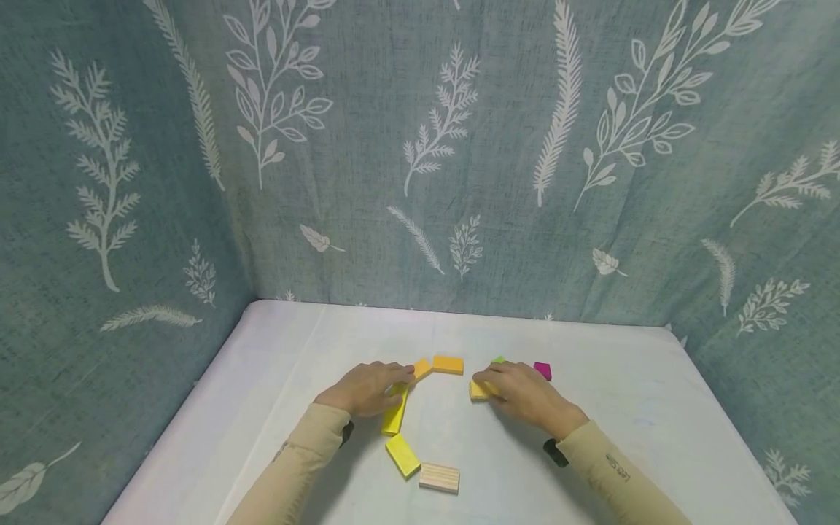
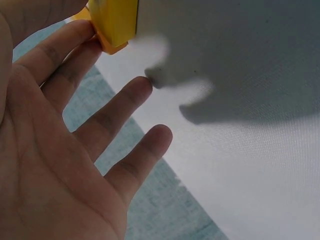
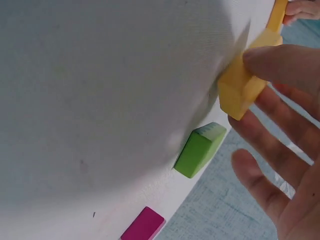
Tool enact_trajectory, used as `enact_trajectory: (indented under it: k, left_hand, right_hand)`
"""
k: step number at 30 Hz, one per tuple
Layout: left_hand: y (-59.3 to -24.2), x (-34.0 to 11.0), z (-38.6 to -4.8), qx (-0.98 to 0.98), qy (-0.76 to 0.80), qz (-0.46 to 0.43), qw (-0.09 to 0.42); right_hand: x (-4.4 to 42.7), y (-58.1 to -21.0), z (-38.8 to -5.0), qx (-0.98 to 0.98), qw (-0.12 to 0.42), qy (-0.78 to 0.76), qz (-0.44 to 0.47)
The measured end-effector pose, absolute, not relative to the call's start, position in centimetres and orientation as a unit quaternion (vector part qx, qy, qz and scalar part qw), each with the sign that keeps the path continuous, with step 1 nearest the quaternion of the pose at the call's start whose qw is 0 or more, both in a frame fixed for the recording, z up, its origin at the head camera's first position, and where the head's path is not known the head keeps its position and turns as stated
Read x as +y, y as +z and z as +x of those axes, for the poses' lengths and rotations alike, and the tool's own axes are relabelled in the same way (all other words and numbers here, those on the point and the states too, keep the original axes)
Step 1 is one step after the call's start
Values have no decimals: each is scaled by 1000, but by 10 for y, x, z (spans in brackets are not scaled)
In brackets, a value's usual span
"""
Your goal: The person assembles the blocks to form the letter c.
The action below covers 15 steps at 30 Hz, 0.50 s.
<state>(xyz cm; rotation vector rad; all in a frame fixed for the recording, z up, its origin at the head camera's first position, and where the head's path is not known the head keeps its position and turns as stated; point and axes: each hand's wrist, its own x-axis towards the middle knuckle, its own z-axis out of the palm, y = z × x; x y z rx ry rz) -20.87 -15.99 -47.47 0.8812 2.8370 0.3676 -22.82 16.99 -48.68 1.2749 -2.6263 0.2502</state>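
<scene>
In the head view my left hand (image 1: 367,388) is at the meeting point of a long yellow block (image 1: 394,419) and an orange block (image 1: 422,370). Its fingertips touch the orange block (image 2: 114,49) in the left wrist view, with the fingers nearly straight; the thumb tip is cut off beside the yellow block (image 2: 115,20). My right hand (image 1: 530,394) pinches a light orange block (image 3: 240,82) between thumb and fingers, low over the white table. Just beyond that hand stands a green block (image 3: 197,152), mostly hidden in the head view.
Another orange block (image 1: 448,365) lies between the hands. Nearer me are a short yellow block (image 1: 403,456) and a plain wooden block (image 1: 440,477). A magenta block (image 1: 542,370) lies beyond my right hand. Patterned cloth (image 1: 407,240) borders the white table (image 1: 623,408).
</scene>
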Motion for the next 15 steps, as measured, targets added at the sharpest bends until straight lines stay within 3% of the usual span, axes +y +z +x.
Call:
enact_trajectory:
  k: [15]
  left_hand:
    - [-473,-158,-209,946,121,290,76]
  right_hand:
    - [164,-484,-231,-917,157,114,348]
